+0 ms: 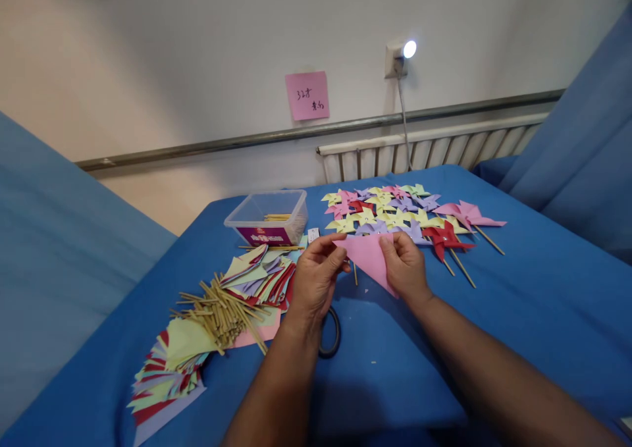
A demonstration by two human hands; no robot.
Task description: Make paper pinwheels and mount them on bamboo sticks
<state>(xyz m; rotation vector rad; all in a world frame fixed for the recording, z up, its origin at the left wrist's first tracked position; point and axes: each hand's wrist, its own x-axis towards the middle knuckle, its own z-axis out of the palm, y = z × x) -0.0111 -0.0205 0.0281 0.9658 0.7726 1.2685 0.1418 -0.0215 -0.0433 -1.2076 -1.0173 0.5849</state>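
Observation:
A pink sheet of paper (368, 253), folded into a triangle, is held up over the blue table between both hands. My left hand (320, 272) pinches its left corner between thumb and fingers. On the right side, my right hand (407, 266) grips the paper with the thumb on its front face. Below my left hand lies a black scissors handle (336, 341); the rest of the scissors is hidden behind the wrist. Finished paper pinwheels (395, 218) in yellow, purple, pink and red lie just beyond the hands, several with sticks showing.
Left of the hands are a heap of thin sticks (217, 315), a fan of coloured paper (170, 374) and another paper pile (266, 279). A clear plastic box (269, 216) holding sticks stands behind them. Blue curtains (59, 249) hang at both sides. A wall socket (394, 62) has a cord.

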